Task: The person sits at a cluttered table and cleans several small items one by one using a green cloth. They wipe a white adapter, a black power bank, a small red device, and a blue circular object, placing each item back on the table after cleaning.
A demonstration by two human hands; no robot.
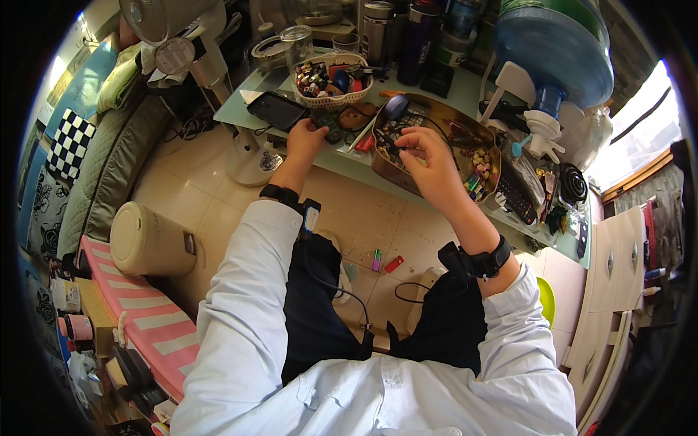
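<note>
My left hand (306, 140) rests at the glass table's near edge with bent fingers. Its thumb reaches the edge of a dark green flat object (331, 129), perhaps a circuit board; whether it grips it is unclear. Just behind lies a black rectangular tray or case (277, 110). My right hand (429, 158) hovers over the left part of a gold-coloured metal tin (401, 173), thumb and forefinger close together. A small dark thing (389, 145) shows by those fingertips, but I cannot tell if it is held. Inside the tin are colourful lighters (480, 177) and mixed small parts.
A white basket (330, 101) of small items stands behind my hands. Cups and flasks (377, 32) crowd the back. An inverted blue water bottle (551, 54) overhangs the right side, near a remote control (518, 196). Two small lighters (377, 260) (394, 264) lie on the floor.
</note>
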